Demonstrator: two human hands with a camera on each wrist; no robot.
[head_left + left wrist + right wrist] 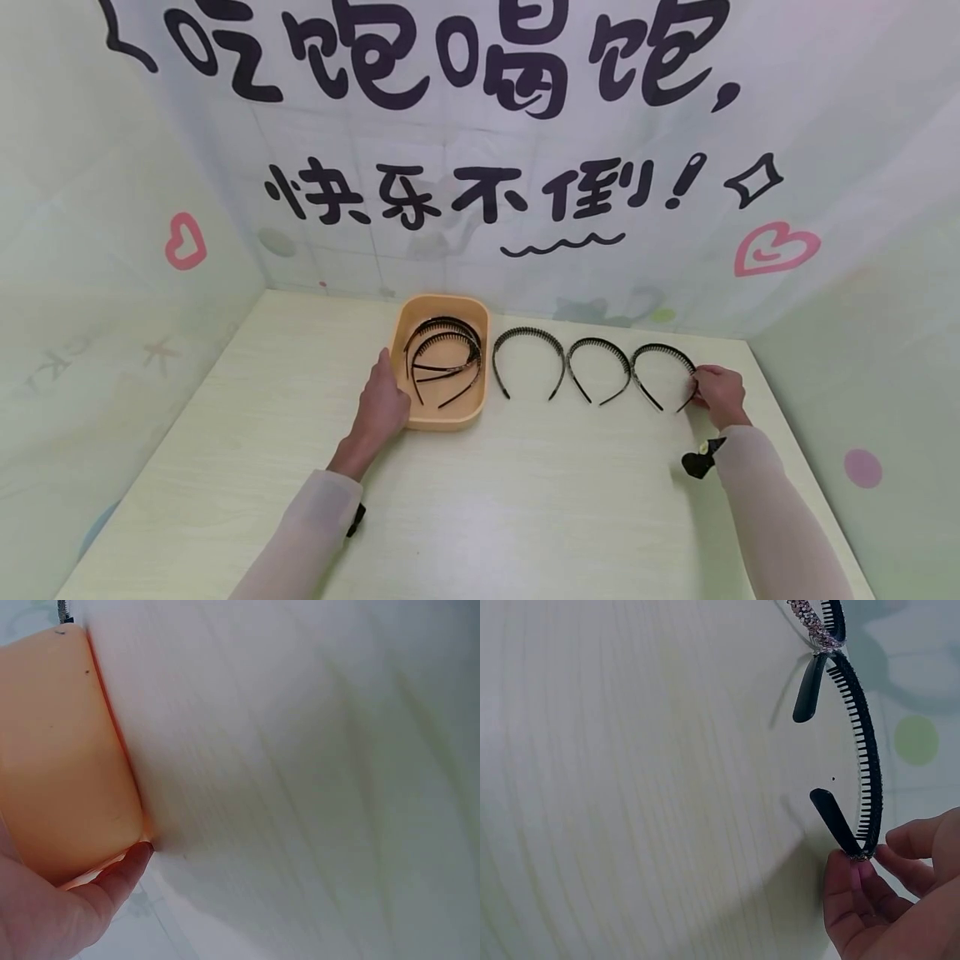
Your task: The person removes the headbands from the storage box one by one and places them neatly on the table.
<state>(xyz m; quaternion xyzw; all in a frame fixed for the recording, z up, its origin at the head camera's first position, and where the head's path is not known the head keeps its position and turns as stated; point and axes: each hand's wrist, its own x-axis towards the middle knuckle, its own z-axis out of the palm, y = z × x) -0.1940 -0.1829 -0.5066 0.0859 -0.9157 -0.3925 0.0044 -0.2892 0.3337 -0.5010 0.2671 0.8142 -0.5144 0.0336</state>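
My left hand (381,408) rests against the left side of an orange tray (442,423), its fingers lying along the outer wall. In the left wrist view, a fingertip touches the table by a lower corner of the tray. Several black toothed headbands (447,337) overlap inside it. To the right, three more lie in a row: a left headband (528,332), a middle one and a right headband (660,348). My right hand (720,393) pinches the right headband by its right side; in the right wrist view its teeth and dark tips show clearly.
A pale wood-grain table (480,508) carries everything. Behind it stands a printed backdrop (465,275) with large black characters, and similar printed sheets close off both sides. Neighbouring headbands in the row lie nearly end to end, touching or almost touching.
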